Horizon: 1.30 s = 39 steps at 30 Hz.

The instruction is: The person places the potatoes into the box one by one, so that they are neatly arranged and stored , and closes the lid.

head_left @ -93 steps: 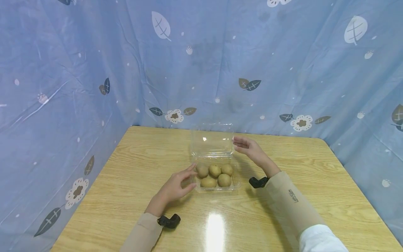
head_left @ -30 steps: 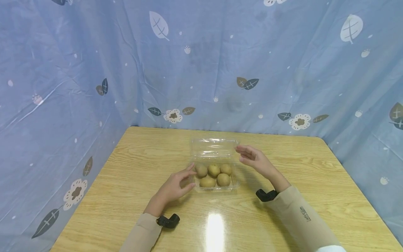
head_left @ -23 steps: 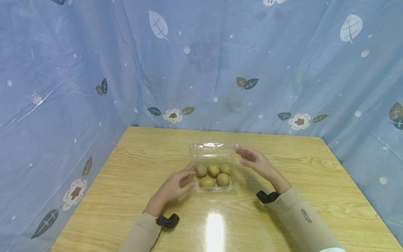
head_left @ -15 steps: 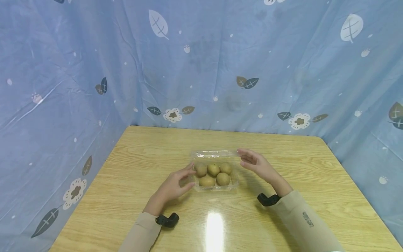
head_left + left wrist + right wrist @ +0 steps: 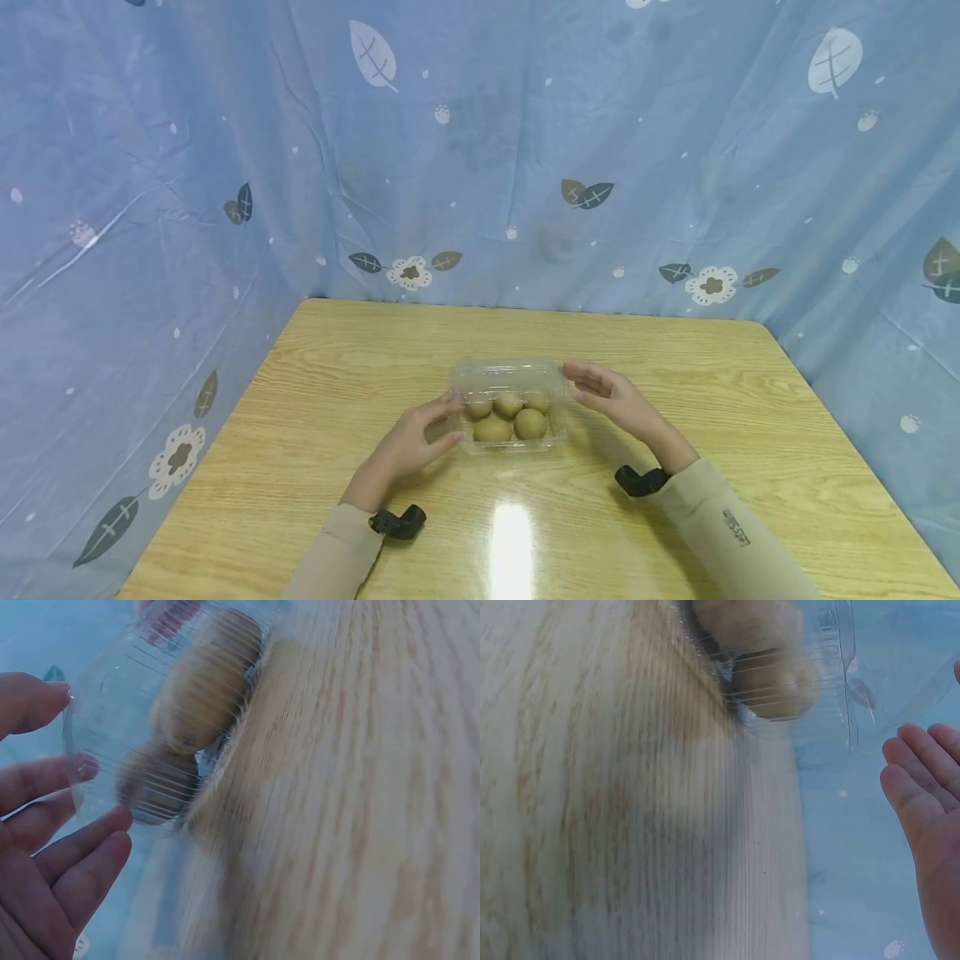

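A clear plastic clamshell box (image 5: 517, 444) sits at mid-table, holding several round yellow-brown fruits or tubers (image 5: 531, 424). Its hinged lid (image 5: 506, 373) leans forward over the back row, partly lowered. At the box's left end is my left hand (image 5: 411, 437), thumb and fingers spread. In the left wrist view, the thumb tip meets the box's rim and the other fingertips (image 5: 112, 819) lie against its end wall. My right hand (image 5: 611, 398) is at the lid's right edge. Its fingers (image 5: 930, 769) look nearly straight and close together in the right wrist view.
The wooden table (image 5: 360, 358) runs back to a blue patterned curtain (image 5: 480, 167), which also hangs along both sides. A black wrist mount (image 5: 399, 522) sits on my left sleeve, another black mount (image 5: 641, 481) on my right.
The lid has swung from upright behind the box forward and down over the produce. My right hand has come down and toward me with it. My left hand stays at the left end.
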{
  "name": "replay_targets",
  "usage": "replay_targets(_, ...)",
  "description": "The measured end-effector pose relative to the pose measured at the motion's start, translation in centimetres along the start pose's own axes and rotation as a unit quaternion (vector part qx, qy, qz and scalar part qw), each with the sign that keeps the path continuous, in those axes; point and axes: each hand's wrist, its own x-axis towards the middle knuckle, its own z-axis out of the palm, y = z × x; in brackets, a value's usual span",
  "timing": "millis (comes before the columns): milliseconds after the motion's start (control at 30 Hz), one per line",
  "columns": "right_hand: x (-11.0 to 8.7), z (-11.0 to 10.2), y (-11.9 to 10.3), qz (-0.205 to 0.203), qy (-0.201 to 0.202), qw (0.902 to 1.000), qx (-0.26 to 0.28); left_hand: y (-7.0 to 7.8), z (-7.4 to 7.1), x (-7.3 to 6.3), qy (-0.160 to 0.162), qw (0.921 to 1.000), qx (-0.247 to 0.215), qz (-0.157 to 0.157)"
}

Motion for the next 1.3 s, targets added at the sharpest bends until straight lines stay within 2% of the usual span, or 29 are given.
replay_targets(300,-0.3,0.2,0.1,-0.006,-0.006,1.0,-0.005,-0.3,0.0,0.1,0.012,0.9941,-0.108,-0.009)
replay_targets(500,-0.4,0.3,0.2,-0.01,-0.005,0.9999,-0.008,0.4,-0.5,0.1,0.031,0.994,-0.105,0.007)
replay_targets(667,-0.5,0.5,0.3,-0.012,-0.004,0.9998,-0.012,1.7,-1.2,-0.2,0.038,0.9898,-0.137,0.016)
replay_targets(767,-0.5,0.6,0.3,-0.009,-0.002,0.9998,-0.017,2.7,-1.8,-0.2,0.03,0.9888,-0.146,0.012)
replay_targets(933,-0.5,0.8,0.1,-0.007,0.001,0.9997,-0.022,3.2,-2.1,-0.1,0.028,0.9892,-0.144,-0.006)
replay_targets(1067,-0.7,1.0,0.1,-0.012,-0.002,0.9995,-0.028,3.0,-2.0,-0.1,0.029,0.9864,-0.161,-0.012)
replay_targets(1300,-0.9,1.3,0.4,-0.016,-0.005,0.9991,-0.038,0.1,-0.4,0.2,0.039,0.9817,-0.184,-0.027)
